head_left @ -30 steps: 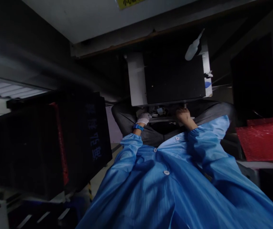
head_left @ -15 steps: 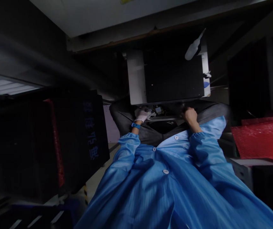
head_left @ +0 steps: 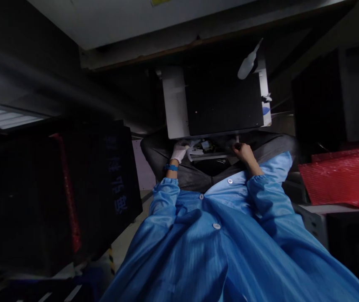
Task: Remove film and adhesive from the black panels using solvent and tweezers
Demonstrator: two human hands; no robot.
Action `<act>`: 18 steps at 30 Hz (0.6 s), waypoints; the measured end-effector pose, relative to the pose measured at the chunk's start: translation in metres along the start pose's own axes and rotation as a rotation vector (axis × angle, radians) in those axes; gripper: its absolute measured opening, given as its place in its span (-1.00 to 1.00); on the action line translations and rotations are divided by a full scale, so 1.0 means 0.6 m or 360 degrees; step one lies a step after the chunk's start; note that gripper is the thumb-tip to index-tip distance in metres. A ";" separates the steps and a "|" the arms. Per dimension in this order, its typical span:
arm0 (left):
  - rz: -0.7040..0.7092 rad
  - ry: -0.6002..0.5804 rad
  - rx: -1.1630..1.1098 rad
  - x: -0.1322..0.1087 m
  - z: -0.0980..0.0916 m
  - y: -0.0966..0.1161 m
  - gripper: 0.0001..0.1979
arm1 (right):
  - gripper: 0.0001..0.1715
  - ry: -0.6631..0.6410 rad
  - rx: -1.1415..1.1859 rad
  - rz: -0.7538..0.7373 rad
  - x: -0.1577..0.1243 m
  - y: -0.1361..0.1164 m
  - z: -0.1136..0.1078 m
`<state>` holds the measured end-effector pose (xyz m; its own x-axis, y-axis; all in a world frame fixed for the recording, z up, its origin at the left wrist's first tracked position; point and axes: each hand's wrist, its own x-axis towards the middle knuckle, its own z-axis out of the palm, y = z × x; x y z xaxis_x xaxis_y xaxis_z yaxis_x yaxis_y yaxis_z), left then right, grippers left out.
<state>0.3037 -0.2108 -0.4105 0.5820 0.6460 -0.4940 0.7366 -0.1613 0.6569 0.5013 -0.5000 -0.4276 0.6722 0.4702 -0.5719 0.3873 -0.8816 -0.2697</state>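
My left hand [head_left: 179,151], in a whitish glove with a blue band at the wrist, is at the left end of an open drawer [head_left: 209,157] above my lap. Its fingertips fade into shadow, so their grip is unclear. Just right of it lies a crumpled white strip [head_left: 192,150]. Small pale pieces [head_left: 205,145] lie deeper in the drawer. My bare right hand [head_left: 244,152] is closed at the drawer's right end, fingers curled together. Near those fingertips a short pale piece [head_left: 237,138] shows; whether they hold it is too dark to tell.
Beyond the drawer is a white worktop [head_left: 175,105] with a black mat [head_left: 225,102]. A white squeeze bottle [head_left: 247,67] with a thin nozzle lies at its far right. Dark boxes [head_left: 104,188] stand at left; red bubble wrap [head_left: 342,178] is at right.
The view has shifted slightly. My left hand has moved a little left, showing more of the white strip. My right hand stays at the drawer's right end, its fingers now more visible.
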 end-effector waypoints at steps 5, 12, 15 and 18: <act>-0.0165 0.0089 0.0241 -0.027 -0.016 0.000 -0.84 | -0.60 -0.0066 -0.0061 -0.0071 -0.002 0.001 0.001; -0.0240 0.0181 0.0428 -0.044 -0.023 0.020 -0.96 | -0.47 -0.0055 -0.0127 -0.0450 -0.004 -0.031 0.008; -0.0237 0.0220 0.0423 -0.057 -0.032 0.027 -0.92 | -0.45 -0.0056 -0.0104 -0.0713 0.001 -0.078 0.028; -0.0223 0.0241 0.0404 -0.070 -0.040 0.031 -0.86 | -0.47 -0.0106 -0.0072 -0.0946 0.008 -0.140 0.057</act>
<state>0.2847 -0.2229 -0.3639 0.4248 0.7755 -0.4670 0.8795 -0.2314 0.4158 0.4502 -0.4251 -0.4341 0.2916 0.8773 -0.3811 0.7123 -0.4651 -0.5256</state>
